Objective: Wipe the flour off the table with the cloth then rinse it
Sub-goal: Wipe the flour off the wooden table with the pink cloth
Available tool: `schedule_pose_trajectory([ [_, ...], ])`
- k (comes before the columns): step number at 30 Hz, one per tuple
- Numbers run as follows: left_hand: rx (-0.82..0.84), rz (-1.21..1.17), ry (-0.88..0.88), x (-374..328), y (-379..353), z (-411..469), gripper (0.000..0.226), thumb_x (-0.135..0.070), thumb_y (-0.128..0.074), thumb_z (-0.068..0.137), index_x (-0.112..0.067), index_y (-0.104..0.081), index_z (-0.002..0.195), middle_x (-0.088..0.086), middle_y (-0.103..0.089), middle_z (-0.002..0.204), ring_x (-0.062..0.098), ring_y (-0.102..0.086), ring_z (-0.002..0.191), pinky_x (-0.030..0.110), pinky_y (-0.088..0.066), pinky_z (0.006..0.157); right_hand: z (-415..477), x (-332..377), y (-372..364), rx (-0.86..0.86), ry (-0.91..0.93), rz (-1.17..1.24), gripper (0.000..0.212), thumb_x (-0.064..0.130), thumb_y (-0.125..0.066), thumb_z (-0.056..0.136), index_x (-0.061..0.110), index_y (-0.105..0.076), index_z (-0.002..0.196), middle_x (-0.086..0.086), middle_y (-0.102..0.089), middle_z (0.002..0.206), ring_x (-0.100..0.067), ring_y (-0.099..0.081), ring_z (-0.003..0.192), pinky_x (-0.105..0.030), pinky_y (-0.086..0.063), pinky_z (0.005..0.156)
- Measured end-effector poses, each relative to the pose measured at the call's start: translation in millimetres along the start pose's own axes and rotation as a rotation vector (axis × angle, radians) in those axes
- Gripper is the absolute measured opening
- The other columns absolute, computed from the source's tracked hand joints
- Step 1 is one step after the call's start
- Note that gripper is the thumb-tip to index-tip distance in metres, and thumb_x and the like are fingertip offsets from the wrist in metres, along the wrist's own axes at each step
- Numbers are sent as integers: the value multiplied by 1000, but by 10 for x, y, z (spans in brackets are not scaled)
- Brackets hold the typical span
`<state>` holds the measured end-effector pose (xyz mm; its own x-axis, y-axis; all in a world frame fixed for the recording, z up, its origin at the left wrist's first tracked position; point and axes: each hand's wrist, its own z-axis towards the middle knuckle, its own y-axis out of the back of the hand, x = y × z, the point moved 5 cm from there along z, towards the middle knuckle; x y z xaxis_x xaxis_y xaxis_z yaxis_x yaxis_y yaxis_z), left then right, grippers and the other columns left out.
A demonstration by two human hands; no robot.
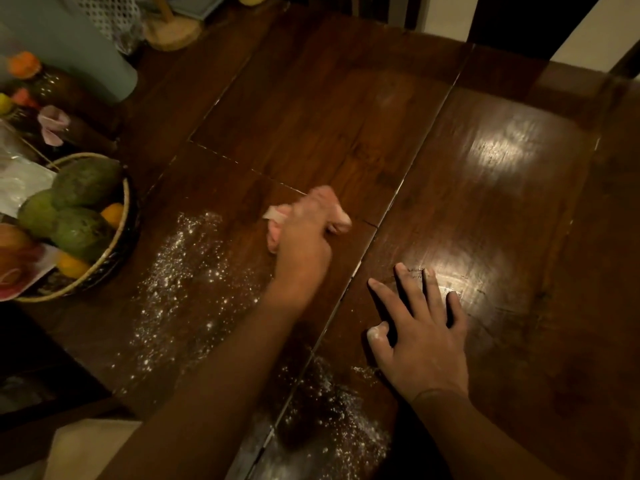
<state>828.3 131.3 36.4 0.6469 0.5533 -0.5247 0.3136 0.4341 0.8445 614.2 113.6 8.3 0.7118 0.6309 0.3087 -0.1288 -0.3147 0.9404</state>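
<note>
My left hand (304, 233) grips a bunched pink cloth (341, 220) and presses it on the dark wooden table (346, 116) near its middle; the hand is blurred. White flour (183, 271) lies scattered to the left of that hand, and a second patch of flour (339, 420) spreads near the front edge between my forearms. My right hand (419, 334) rests flat on the table with fingers spread, to the right of a seam in the boards. Its thumb tip is dusted white.
A woven basket (126, 216) of green and orange fruit stands at the left edge beside paper and plastic packaging (20, 185). Flowers (52, 124), a pale blue container (86, 46) and a round wooden stand (173, 32) crowd the far left corner.
</note>
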Motion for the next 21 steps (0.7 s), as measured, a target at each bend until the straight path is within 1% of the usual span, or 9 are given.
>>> schedule_pose_trajectory([
  [2,170,-77,-186,-162,27,-347,41,-4,-43,81,-16,-69,111,-7,-63,124,-2,-47,120,4,-22,108,-2,0,11,-11,-1,-5,61,45,-40,85,46,-43,146,6,-25,165,-27,-14,154,-57,-11,120],
  [3,230,-66,-278,-153,98,-504,44,-6,-41,81,-15,-71,111,-4,-64,126,0,-45,124,7,-19,112,1,0,16,-11,1,-5,61,45,-40,85,46,-43,146,6,-25,165,-26,-14,154,-56,-10,120],
  [5,304,-42,-404,80,263,-630,46,-10,-39,80,-19,-71,113,-4,-63,129,8,-49,129,30,-32,116,10,0,16,-4,4,-6,60,45,-39,86,47,-42,146,6,-24,165,-26,-12,155,-54,-7,120],
  [7,289,-16,-261,504,407,-447,45,-10,-39,83,-21,-69,115,-6,-60,130,15,-54,126,38,-42,110,16,-4,16,4,-3,-11,59,45,-38,87,47,-42,146,7,-23,165,-25,-12,155,-54,-7,120],
  [9,177,-14,-25,851,545,-106,51,3,-46,86,-27,-66,121,-4,-58,135,17,-54,126,40,-44,109,20,-8,10,4,-10,-10,59,44,-37,87,48,-42,146,7,-24,165,-25,-12,155,-55,-9,120],
  [12,33,82,154,1253,747,470,62,13,-46,85,-29,-63,127,3,-58,138,25,-55,123,41,-41,111,15,-13,17,1,-23,-7,58,44,-37,87,48,-42,145,8,-25,165,-24,-12,155,-56,-11,119],
  [15,-86,163,242,1736,1065,836,61,12,-42,84,-21,-62,132,13,-63,127,32,-59,114,29,-40,103,23,-19,12,1,-26,-22,58,44,-37,87,49,-42,145,9,-25,165,-23,-12,155,-56,-11,119],
  [17,-95,192,229,1950,1177,883,57,8,-45,84,-14,-59,135,19,-64,124,38,-59,110,33,-41,99,23,-24,16,-3,-35,-27,58,43,-37,88,50,-41,145,9,-25,165,-23,-13,155,-55,-12,119],
  [21,-99,274,275,1927,1142,556,63,10,-44,85,-18,-54,140,18,-62,126,40,-59,105,37,-43,93,19,-22,19,3,-47,-34,59,44,-35,88,50,-39,147,9,-25,165,-23,-12,155,-56,-15,118],
])
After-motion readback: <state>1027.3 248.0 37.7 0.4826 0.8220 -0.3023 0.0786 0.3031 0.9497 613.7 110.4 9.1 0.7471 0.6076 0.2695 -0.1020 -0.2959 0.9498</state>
